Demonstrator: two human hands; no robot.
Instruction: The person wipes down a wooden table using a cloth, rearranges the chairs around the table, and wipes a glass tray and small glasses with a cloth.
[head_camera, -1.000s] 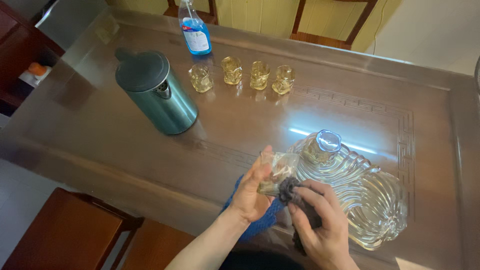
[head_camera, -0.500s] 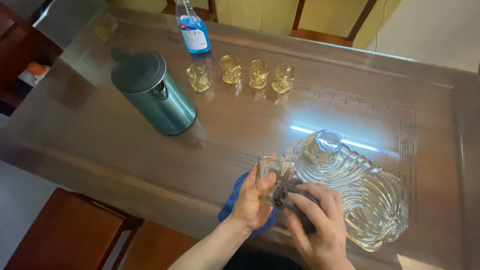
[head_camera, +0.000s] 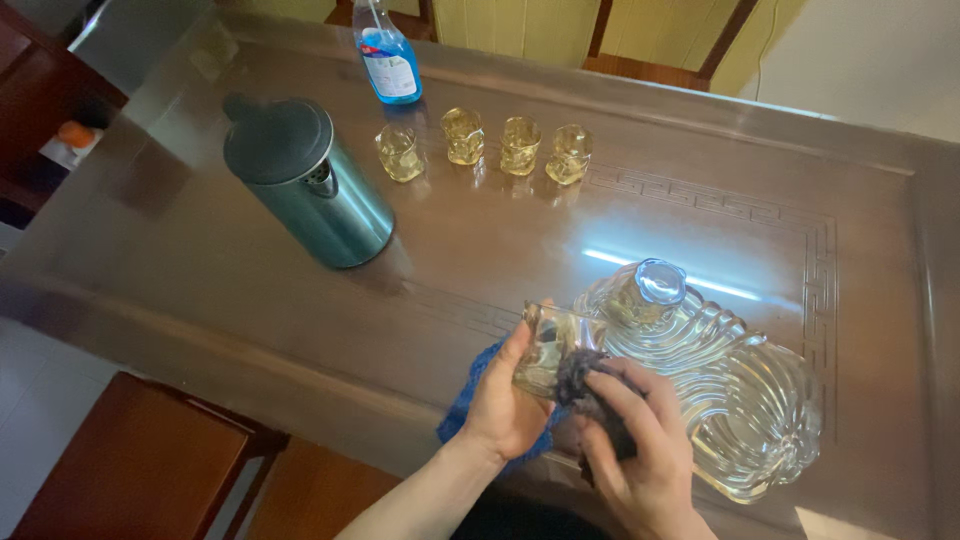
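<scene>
My left hand (head_camera: 507, 400) grips a small clear drinking glass (head_camera: 552, 345) from its left side, just above the near edge of the brown table (head_camera: 480, 240). My right hand (head_camera: 640, 450) presses a dark cloth (head_camera: 585, 385) against the glass. A blue cloth (head_camera: 470, 400) lies on the table under my left hand. To the right sits a ribbed clear glass tray (head_camera: 745, 400), with one glass (head_camera: 650, 290) standing upside down on its far end.
Several small amber-tinted glasses (head_camera: 485, 145) stand in a row at the back. A teal kettle with a dark lid (head_camera: 305, 180) is to the left, a blue spray bottle (head_camera: 385, 55) behind it. Wooden chairs (head_camera: 130, 470) stand at the near side.
The glass has turned in my hands and sits a little lower and more level, with the dark cloth shifted against its near side. Everything on the table stays put.
</scene>
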